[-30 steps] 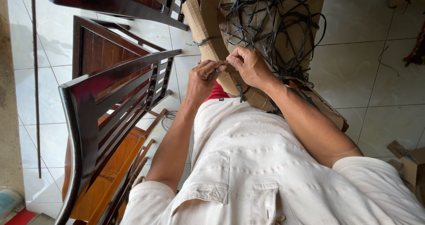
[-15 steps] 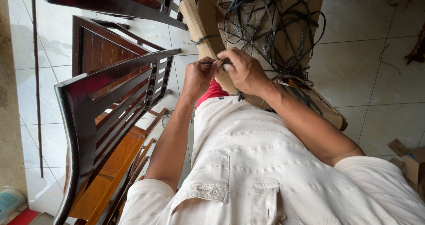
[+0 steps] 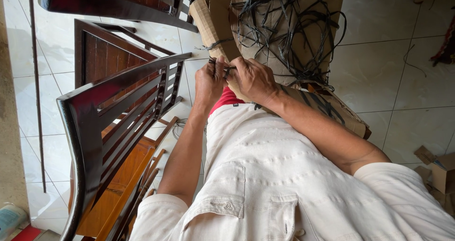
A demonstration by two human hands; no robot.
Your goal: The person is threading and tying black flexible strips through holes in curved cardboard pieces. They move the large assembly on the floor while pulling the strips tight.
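In the head view, the left hand [image 3: 208, 82] and right hand [image 3: 252, 78] are drawn together, both pinched on a dark strap [image 3: 226, 68] at the edge of a cardboard-wrapped bundle [image 3: 265, 27] resting against the person's lap; the thin band looks likely to slip from the fingertips or snap back if pulled hard, and the loose tangle of straps [image 3: 294, 37] could snag the fingers. The strap itself is narrow, flat and black, taut between the hands, just beside a dark wooden chair [image 3: 118, 108].
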